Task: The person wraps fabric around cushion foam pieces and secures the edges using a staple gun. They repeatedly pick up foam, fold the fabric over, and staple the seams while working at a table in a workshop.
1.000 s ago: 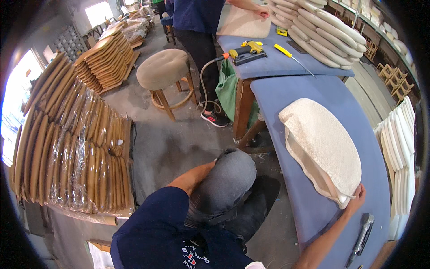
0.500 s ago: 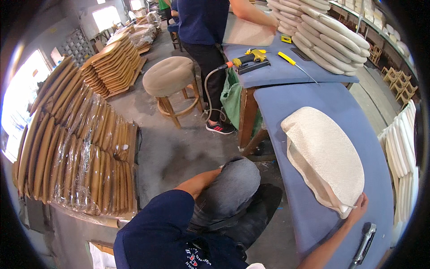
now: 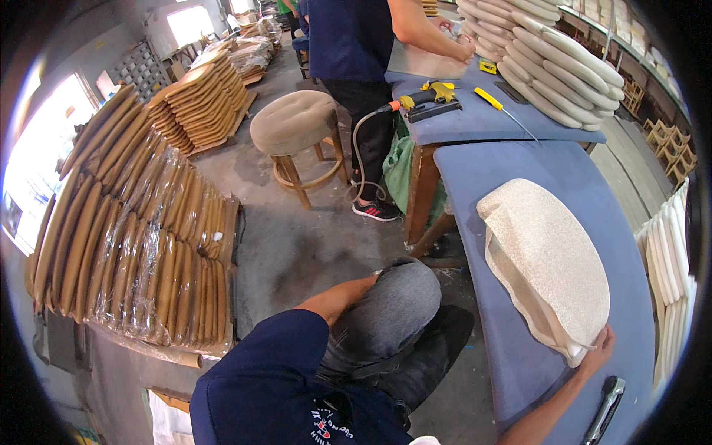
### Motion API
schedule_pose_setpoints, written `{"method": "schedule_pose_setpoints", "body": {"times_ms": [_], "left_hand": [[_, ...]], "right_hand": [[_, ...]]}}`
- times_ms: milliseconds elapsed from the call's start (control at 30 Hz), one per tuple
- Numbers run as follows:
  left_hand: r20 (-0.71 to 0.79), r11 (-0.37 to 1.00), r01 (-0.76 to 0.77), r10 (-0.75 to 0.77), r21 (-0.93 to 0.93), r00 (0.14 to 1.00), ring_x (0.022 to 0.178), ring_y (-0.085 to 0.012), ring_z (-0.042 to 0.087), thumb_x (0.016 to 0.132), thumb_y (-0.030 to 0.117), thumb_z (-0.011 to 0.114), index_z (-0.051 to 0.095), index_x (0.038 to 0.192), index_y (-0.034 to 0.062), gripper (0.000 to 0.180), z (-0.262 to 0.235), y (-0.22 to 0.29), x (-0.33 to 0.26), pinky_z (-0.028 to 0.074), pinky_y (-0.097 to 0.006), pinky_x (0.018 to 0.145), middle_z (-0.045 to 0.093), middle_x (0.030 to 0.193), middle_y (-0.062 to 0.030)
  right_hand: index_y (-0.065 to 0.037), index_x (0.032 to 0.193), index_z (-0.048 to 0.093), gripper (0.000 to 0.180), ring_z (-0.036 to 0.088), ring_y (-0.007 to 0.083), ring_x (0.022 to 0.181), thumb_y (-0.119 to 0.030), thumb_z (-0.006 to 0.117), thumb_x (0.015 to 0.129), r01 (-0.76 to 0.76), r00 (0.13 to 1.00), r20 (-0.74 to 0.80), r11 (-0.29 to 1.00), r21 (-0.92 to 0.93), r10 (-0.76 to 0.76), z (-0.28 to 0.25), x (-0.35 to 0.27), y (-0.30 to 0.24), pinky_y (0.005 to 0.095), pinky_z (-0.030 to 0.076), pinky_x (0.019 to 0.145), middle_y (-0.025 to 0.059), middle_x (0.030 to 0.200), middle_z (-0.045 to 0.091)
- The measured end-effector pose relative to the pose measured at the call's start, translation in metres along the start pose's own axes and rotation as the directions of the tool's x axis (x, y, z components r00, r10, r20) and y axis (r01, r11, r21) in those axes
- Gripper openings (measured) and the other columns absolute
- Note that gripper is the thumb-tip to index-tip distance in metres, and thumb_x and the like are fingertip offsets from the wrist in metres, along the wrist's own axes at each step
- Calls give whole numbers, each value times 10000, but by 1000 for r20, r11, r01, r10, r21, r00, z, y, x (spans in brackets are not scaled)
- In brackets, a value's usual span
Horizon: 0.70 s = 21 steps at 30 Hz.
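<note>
A cream, half-round fabric cover [image 3: 556, 256] lies on the blue padded bench [image 3: 489, 386] to my right, its loose edge folded along the near left side. My right hand [image 3: 598, 351] grips the cover's near corner, thumb and fingers closed on the cloth. On the far side of my raised, grey-trousered knee, my left hand [image 3: 377, 277] is almost wholly hidden, so its fingers cannot be made out. Close to my right forearm lies a black and silver hand tool [image 3: 604, 410], perhaps a stapler.
A co-worker [image 3: 348, 44] handles pale fabric at the far table [image 3: 475, 122]. That table bears a yellow and black staple gun [image 3: 434, 100] with a hose, a yellow-handled screwdriver [image 3: 504, 111] and stacked pale cushions [image 3: 564, 74]. A round stool [image 3: 293, 122] and plastic-wrapped brown panels [image 3: 141, 259] stand leftward.
The scene has shifted slightly rightward in view. At the far table, the co-worker's hands have moved a little. My right hand keeps its hold on the cover's corner.
</note>
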<state>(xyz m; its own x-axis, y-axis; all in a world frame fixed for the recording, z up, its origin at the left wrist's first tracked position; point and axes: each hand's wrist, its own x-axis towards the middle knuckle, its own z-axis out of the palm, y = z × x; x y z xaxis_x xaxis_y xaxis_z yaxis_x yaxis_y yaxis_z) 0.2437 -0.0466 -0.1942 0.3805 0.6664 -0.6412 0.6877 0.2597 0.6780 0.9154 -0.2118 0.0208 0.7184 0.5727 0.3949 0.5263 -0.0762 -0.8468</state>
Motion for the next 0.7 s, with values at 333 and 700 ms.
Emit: {"method": "schedule_pose_setpoints", "body": {"times_ms": [333, 700], "left_hand": [[-5, 1000, -31, 31, 4, 1000, 1127, -271, 656, 992, 359, 605, 639, 1327, 62, 450, 3, 17, 8, 493, -394, 960, 686, 1271, -152], [-8, 999, -52, 52, -14, 999, 1140, -264, 651, 999, 369, 604, 638, 1334, 63, 455, 11, 27, 12, 483, -388, 976, 684, 1281, -145]], "right_hand": [[61, 1241, 629, 346, 613, 212, 1071, -227, 590, 1053, -8, 1000, -18, 1000, 0, 8, -6, 6, 22, 342, 473, 956, 130, 1156, 677], [52, 1240, 629, 315, 611, 211, 1075, -199, 572, 1058, 30, 999, 13, 999, -13, -30, -7, 9, 24, 342, 470, 966, 122, 1169, 676]]}}
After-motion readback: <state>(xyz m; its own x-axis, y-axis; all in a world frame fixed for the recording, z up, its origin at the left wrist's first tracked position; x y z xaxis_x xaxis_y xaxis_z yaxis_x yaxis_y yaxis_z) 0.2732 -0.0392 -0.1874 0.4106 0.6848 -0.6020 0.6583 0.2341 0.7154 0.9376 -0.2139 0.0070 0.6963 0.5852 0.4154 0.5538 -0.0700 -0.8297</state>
